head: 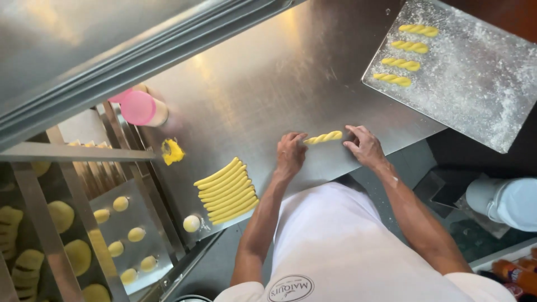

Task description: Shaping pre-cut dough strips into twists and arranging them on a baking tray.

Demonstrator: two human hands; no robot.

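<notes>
A twisted rope of yellow dough lies on the steel worktable. My left hand pinches its left end, and my right hand pinches its right end. To the left, several straight yellow dough strips lie side by side near the table's front edge. A floured metal tray at the back right carries several finished dough twists in a column.
A pink-capped container stands at the table's left, with a yellow dough scrap and a small dough ball nearby. A lower rack tray holds round dough pieces. A white container sits at the right.
</notes>
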